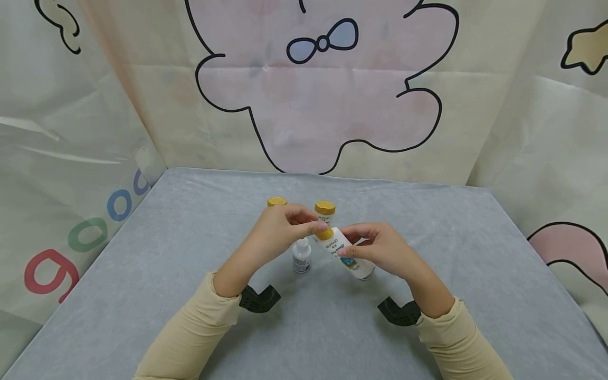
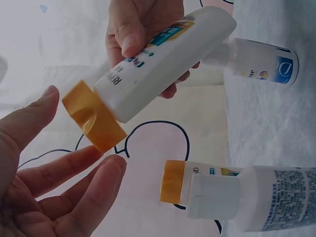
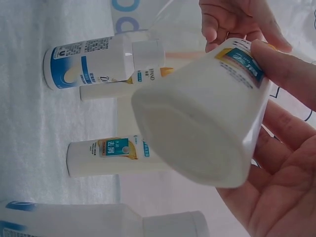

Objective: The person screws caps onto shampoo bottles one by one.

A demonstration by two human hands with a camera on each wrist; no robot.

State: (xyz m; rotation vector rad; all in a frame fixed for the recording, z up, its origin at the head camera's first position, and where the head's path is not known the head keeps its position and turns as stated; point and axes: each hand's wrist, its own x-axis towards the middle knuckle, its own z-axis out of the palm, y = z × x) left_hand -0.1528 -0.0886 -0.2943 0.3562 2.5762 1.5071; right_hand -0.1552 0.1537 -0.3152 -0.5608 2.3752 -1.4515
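My right hand (image 1: 380,245) holds a white bottle with a gold cap (image 1: 347,253) by its body, tilted, cap up and to the left. It has a teal and gold label; the right wrist view shows its flat base (image 3: 192,138). My left hand (image 1: 290,224) is at the gold cap (image 2: 94,116). In the left wrist view its fingers are spread, the thumb apart from the cap and a fingertip at its lower corner; whether it touches is unclear. Below stands a small white-capped bottle (image 1: 301,256), upright. Behind the hands stand two other gold-capped bottles (image 1: 325,208), partly hidden.
The right wrist view shows two white-capped bottles with blue labels, one farther off (image 3: 89,61) and one close by (image 3: 74,219). A grey cloth (image 1: 190,221) covers the table. Printed curtains (image 1: 157,121) enclose its back and sides. Black wrist mounts (image 1: 258,300) sit below both hands.
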